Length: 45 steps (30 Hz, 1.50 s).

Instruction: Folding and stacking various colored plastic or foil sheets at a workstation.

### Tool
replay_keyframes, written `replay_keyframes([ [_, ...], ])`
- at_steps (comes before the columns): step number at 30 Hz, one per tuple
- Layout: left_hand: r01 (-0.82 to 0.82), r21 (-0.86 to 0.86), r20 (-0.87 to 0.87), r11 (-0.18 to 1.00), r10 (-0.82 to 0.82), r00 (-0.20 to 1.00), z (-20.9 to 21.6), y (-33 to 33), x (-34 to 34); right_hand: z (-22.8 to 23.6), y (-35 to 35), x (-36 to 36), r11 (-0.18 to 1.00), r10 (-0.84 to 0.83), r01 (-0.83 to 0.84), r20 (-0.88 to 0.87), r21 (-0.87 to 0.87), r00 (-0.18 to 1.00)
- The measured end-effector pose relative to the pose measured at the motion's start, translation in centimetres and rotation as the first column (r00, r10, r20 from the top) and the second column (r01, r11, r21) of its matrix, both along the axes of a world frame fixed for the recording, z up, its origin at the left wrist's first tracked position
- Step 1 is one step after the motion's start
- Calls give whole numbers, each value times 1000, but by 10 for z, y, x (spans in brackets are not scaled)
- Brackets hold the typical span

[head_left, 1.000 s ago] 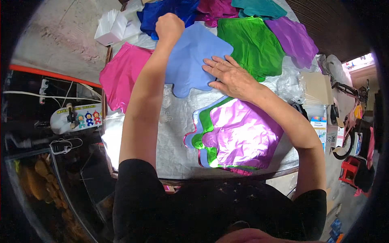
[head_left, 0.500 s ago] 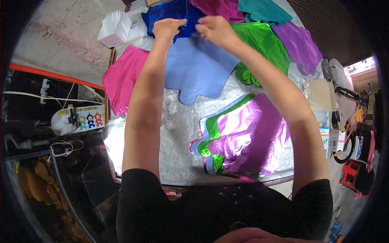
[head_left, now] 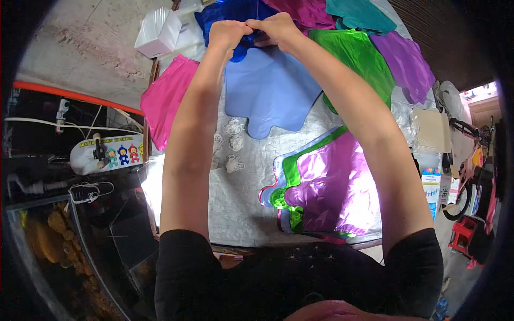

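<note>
My left hand (head_left: 229, 36) and my right hand (head_left: 277, 31) reach to the far end of the table, fingertips meeting over a dark blue foil sheet (head_left: 213, 15). With closed fingers, the left hand pinches what appears to be the edge of this sheet. The right thumb and fingers are pressed together against the left fingertips; whatever lies between them is hidden. Just below the hands, a matte light blue sheet (head_left: 270, 91) with a scalloped, rounded outline lies flat. Nearer to me rests a layered stack of shiny sheets, purple foil (head_left: 337, 187) uppermost, with green and light blue edges showing.
Around the table lie pink (head_left: 168, 101), green (head_left: 356, 61), violet (head_left: 404, 64), magenta (head_left: 308, 13) and teal (head_left: 361, 15) foil sheets. Small bundles of white string (head_left: 234, 142) sit mid-table. A white box of thin sleeves (head_left: 159, 35) stands far left; a cardboard box (head_left: 432, 131) is at right.
My right hand has moved left and its fingertips now meet those of my left hand. The whole view has shifted slightly; the sheets on the table look unmoved.
</note>
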<state>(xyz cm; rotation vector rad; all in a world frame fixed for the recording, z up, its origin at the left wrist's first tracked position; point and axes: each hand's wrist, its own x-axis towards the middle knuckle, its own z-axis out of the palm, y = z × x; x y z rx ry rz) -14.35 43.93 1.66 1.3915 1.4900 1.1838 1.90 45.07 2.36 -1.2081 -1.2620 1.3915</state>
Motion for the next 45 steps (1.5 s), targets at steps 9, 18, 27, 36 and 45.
replay_keyframes([
  [9,-23,-63,78,998,28,997,23,8,-13,7,4,17,989,31,-31,-4,-143,1000],
  [18,-326,422,-198,846,437,877,124,47,-220,3,1,29,966,-152,141,-34,-216,988],
  [27,-390,370,22,843,412,911,202,-83,-219,4,-2,18,961,-173,121,-199,-249,965],
  [36,82,492,-267,867,60,962,163,-191,-92,22,-85,23,965,60,-71,-49,-252,997],
  [45,453,890,-454,-46,-39,890,95,-308,69,109,-294,190,958,9,-125,408,259,913],
])
